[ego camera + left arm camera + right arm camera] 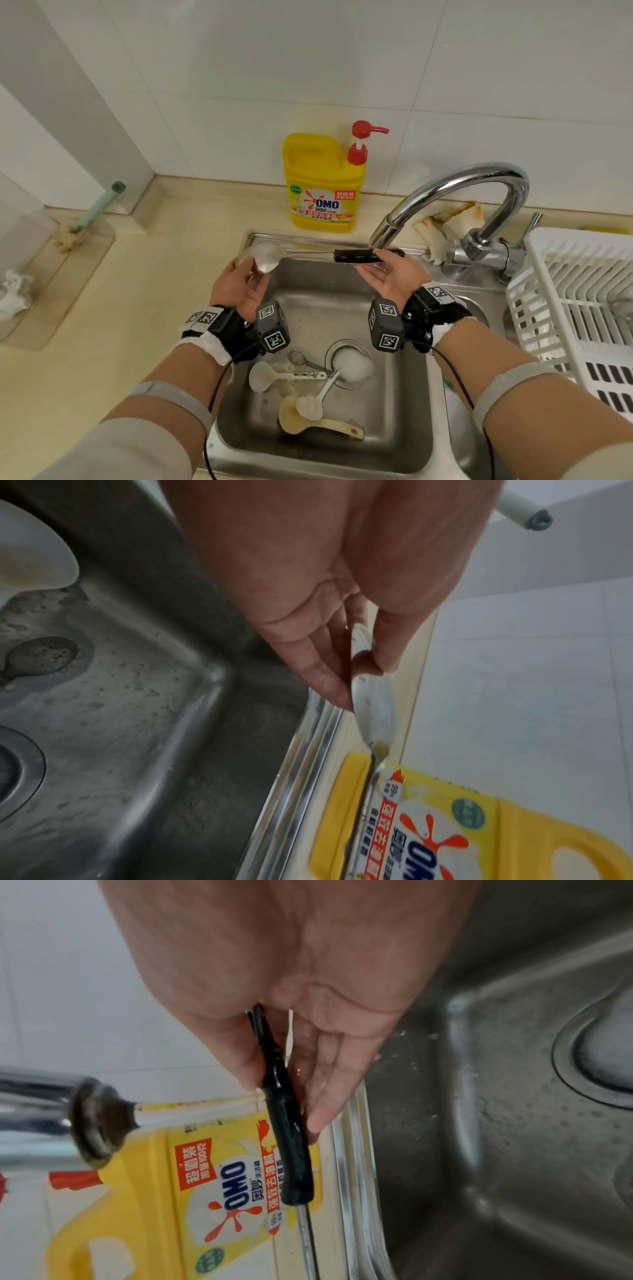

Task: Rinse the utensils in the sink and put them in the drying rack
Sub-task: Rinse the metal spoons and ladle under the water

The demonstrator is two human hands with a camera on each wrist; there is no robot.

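Ladle [274, 257]: held level over sink [236, 428] under tap [387, 233]; left hand [239, 284] pinches bowl, right hand [390, 277] pinches black handle. Four utensils remain in basin (unrinsed, seemingly). Rack [582, 308]: contents unclear.

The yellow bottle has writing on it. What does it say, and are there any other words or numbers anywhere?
"OMO": big blue letters on the label of the yellow bottle, seen in all three views.
"100": in the red box at the label's top right, among Chinese characters I cannot read surely.
"99": seems to stand in the small round mark on the label, too small to be sure.
The other label lines are too small or blurred.
The wrist tags bear black-and-white square patterns, no words.
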